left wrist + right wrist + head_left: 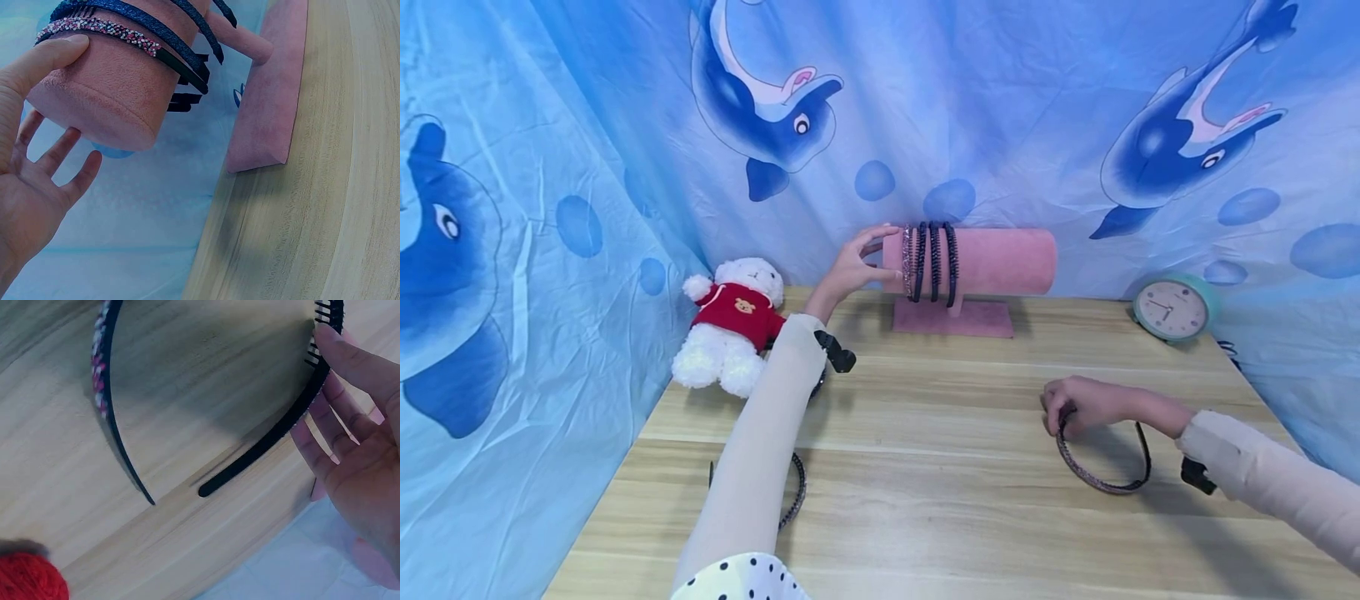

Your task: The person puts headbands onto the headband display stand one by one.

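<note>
A pink roll-shaped display stand carries several headbands near its left end. The outermost is a headband with pink and silver glitter; dark headbands sit beside it. My left hand is at the roll's left end. Its thumb rests at the edge of the glitter headband, while the other fingers are spread loosely by the roll's end face. My right hand pinches one side of another glittery headband, black and toothed on its inner side, at the right of the table.
A white plush toy in a red sweater lies at the back left. A headband is partly hidden under my left arm. At the back right stands a green clock. A red woolly thing shows in the right wrist view.
</note>
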`<state>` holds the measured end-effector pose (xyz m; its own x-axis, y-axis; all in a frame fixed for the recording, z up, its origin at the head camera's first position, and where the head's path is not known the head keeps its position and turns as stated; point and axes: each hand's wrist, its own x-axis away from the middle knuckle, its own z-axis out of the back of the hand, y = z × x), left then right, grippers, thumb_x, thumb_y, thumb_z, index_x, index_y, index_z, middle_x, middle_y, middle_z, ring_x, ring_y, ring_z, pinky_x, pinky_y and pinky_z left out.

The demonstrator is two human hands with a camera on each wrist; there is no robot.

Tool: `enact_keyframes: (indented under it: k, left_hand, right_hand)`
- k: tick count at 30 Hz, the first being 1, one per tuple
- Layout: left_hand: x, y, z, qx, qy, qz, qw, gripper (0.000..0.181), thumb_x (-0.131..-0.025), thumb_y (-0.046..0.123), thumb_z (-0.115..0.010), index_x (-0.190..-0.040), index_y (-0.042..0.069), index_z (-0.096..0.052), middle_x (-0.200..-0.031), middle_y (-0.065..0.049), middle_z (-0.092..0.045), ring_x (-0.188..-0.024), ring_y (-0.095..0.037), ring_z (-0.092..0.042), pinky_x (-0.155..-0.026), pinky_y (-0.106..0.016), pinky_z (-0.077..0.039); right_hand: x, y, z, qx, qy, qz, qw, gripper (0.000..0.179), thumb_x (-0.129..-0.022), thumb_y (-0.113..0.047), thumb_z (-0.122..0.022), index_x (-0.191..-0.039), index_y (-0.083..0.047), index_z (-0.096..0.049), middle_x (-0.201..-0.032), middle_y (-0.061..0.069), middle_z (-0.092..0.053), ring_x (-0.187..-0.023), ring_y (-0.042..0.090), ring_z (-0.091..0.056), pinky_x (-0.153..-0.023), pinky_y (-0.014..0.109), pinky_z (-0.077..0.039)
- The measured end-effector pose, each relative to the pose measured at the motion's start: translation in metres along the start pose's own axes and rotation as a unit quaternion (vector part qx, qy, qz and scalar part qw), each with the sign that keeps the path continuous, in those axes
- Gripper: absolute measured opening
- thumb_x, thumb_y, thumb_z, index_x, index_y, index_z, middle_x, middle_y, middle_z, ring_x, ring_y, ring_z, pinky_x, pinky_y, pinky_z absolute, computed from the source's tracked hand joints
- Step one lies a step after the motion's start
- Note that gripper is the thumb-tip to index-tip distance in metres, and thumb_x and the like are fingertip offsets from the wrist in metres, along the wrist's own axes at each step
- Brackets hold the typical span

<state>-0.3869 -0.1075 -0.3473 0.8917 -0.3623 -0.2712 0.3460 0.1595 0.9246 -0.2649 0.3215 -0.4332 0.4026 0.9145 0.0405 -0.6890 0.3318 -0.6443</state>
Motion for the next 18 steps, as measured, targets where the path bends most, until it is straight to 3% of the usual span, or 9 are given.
enact_keyframes:
  k: [9, 14, 18]
  left_hand:
    - [0.001, 0.002, 0.000, -0.006, -0.005, 0.002, 1.0000, 0.078, -0.080, -0.002, -0.083, -0.150, 0.010, -0.049, -0.169, -0.009, -0.025, -0.150, -0.038, -0.034, -0.119, -0.055, -0.041]
    - [-0.006, -0.013, 0.000, -0.005, 0.003, -0.006, 1.0000, 0.079, -0.079, 0.001, -0.085, -0.149, 0.016, -0.051, -0.169, -0.004, -0.027, -0.149, -0.037, -0.035, -0.119, -0.059, -0.039]
    - [-0.011, -0.024, 0.001, -0.018, 0.010, -0.014, 0.9997, 0.078, -0.078, 0.005, -0.087, -0.146, 0.022, -0.054, -0.167, 0.002, -0.030, -0.148, -0.033, -0.039, -0.117, -0.054, -0.043]
  right_hand:
    - [-0.005, -0.001, 0.021, -0.008, 0.012, -0.074, 0.9972, 0.021, -0.076, 0.009, -0.078, -0.087, -0.008, -0.077, -0.088, 0.005, -0.076, -0.080, 0.010, -0.068, -0.069, 0.026, -0.060]
    - [-0.008, -0.009, 0.039, 0.004, 0.017, -0.098, 0.9950, 0.018, -0.077, 0.009, -0.077, -0.086, -0.007, -0.076, -0.084, 0.004, -0.076, -0.079, 0.012, -0.071, -0.071, 0.027, -0.061]
    - [-0.008, -0.016, 0.052, -0.006, 0.019, -0.122, 0.9924, 0.017, -0.079, 0.010, -0.075, -0.086, -0.006, -0.075, -0.085, 0.004, -0.075, -0.079, 0.011, -0.070, -0.072, 0.027, -0.061]
